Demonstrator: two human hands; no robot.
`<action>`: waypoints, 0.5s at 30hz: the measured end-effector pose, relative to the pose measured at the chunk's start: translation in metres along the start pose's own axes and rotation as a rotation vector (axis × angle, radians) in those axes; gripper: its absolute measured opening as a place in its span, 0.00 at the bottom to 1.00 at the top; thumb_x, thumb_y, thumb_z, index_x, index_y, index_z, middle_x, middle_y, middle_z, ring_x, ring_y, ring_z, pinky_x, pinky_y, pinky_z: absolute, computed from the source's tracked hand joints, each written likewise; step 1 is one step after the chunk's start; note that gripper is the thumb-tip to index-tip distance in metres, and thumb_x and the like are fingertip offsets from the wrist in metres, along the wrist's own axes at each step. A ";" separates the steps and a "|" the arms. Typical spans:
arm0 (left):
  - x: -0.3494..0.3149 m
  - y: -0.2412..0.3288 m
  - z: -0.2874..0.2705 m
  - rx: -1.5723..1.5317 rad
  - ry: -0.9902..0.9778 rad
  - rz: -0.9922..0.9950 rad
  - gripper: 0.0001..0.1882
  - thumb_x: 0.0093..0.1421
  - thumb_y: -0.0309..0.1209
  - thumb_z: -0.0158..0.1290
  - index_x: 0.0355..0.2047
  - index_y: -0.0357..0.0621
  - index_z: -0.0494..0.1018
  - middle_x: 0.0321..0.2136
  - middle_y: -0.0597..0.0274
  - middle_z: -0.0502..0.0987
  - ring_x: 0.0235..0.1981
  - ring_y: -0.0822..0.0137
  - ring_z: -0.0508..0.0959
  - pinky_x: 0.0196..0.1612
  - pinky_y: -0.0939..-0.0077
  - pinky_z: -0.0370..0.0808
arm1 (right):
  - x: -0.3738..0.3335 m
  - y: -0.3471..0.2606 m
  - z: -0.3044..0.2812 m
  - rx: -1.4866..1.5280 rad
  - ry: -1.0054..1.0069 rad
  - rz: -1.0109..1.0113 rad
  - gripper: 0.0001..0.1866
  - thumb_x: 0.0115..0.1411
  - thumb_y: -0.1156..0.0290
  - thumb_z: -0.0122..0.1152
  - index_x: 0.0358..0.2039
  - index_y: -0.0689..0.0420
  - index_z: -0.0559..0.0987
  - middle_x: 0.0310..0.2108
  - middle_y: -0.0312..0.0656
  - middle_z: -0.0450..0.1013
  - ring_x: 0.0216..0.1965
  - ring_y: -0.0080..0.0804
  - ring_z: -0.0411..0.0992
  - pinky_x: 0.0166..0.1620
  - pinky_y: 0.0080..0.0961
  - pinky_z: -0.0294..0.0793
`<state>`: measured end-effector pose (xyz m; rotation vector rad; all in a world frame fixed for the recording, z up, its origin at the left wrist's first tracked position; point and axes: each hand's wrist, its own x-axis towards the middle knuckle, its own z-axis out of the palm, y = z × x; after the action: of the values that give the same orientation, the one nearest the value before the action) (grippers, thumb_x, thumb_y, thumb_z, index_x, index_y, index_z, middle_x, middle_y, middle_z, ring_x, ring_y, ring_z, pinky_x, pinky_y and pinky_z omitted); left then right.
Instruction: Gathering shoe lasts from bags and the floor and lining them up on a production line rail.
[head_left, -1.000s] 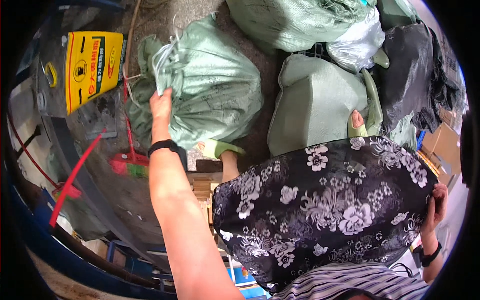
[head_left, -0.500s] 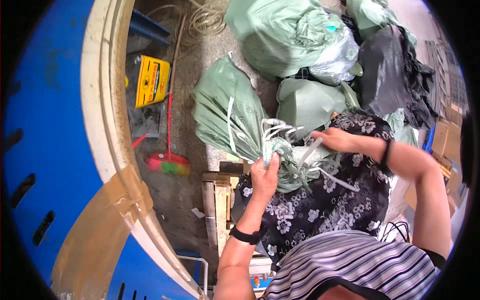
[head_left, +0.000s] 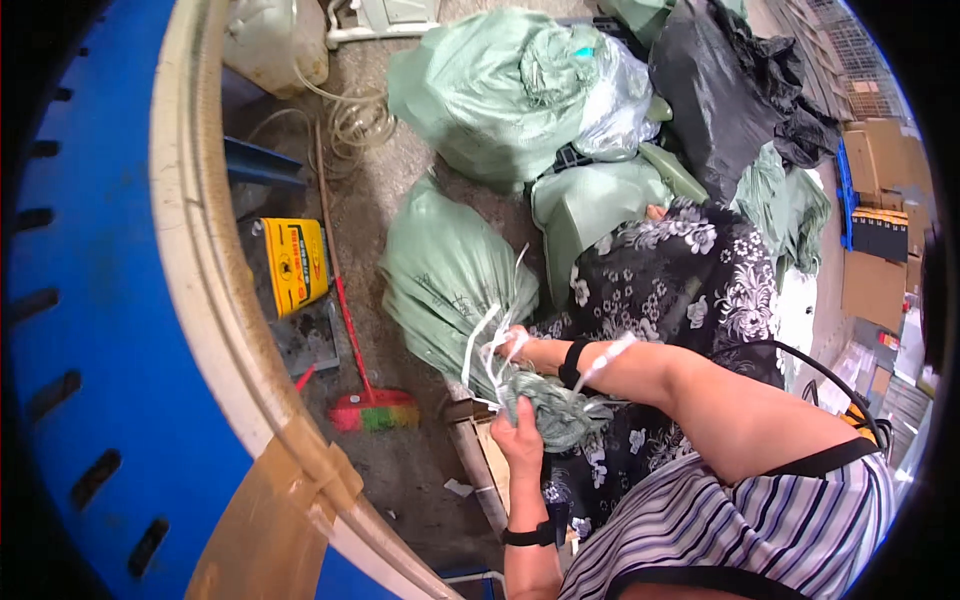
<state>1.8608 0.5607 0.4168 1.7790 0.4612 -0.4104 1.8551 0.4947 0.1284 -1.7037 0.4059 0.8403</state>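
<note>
A full green woven sack [head_left: 450, 270] lies in front of me with its neck bunched toward me. My left hand [head_left: 518, 440] is closed around the gathered neck, its thumb on top and the frayed, crumpled mouth [head_left: 560, 410] spilling out to the right. My right hand [head_left: 514, 345] is at the far side of the neck, fingers curled among white straps [head_left: 478, 350] that wind about it. Its fingertips are partly hidden by the straps. One loose strap end [head_left: 608, 362] sticks up over my right forearm.
More green sacks [head_left: 490, 100] and a black bag [head_left: 710, 100] are piled ahead. On the left stand a blue panel with a pale edge [head_left: 185, 200], a yellow can [head_left: 297, 265] and a red-green broom [head_left: 375, 410]. Cardboard boxes [head_left: 875, 280] are at the right.
My right hand has swung left from beyond the sack's mouth to the far side of its neck. My left hand still grips the neck, now lower in view. The view has shifted.
</note>
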 end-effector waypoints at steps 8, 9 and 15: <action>-0.026 0.117 -0.042 -0.281 -0.056 0.109 0.16 0.60 0.30 0.51 0.15 0.44 0.65 0.15 0.77 0.63 0.18 0.83 0.59 0.20 0.83 0.53 | -0.097 -0.192 -0.098 0.056 -0.195 -0.015 0.13 0.51 0.66 0.57 0.36 0.58 0.79 0.30 0.39 0.75 0.30 0.27 0.70 0.33 0.29 0.70; -0.026 0.141 -0.043 -0.292 -0.136 0.184 0.17 0.59 0.31 0.51 0.14 0.44 0.64 0.13 0.78 0.62 0.16 0.83 0.58 0.19 0.82 0.52 | -0.125 -0.230 -0.119 0.527 -0.150 0.098 0.13 0.50 0.67 0.58 0.35 0.59 0.79 0.29 0.39 0.75 0.29 0.26 0.69 0.31 0.28 0.69; -0.049 0.323 0.032 -0.166 -0.471 0.550 0.09 0.55 0.21 0.48 0.18 0.35 0.69 0.11 0.68 0.66 0.14 0.77 0.65 0.18 0.77 0.61 | -0.268 -0.343 -0.290 0.671 -0.129 -0.142 0.11 0.50 0.69 0.54 0.30 0.62 0.77 0.25 0.38 0.74 0.22 0.25 0.70 0.24 0.28 0.68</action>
<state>1.9824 0.4506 0.7016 1.5057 -0.3152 -0.3687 1.9887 0.2853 0.5882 -1.0376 0.4145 0.6118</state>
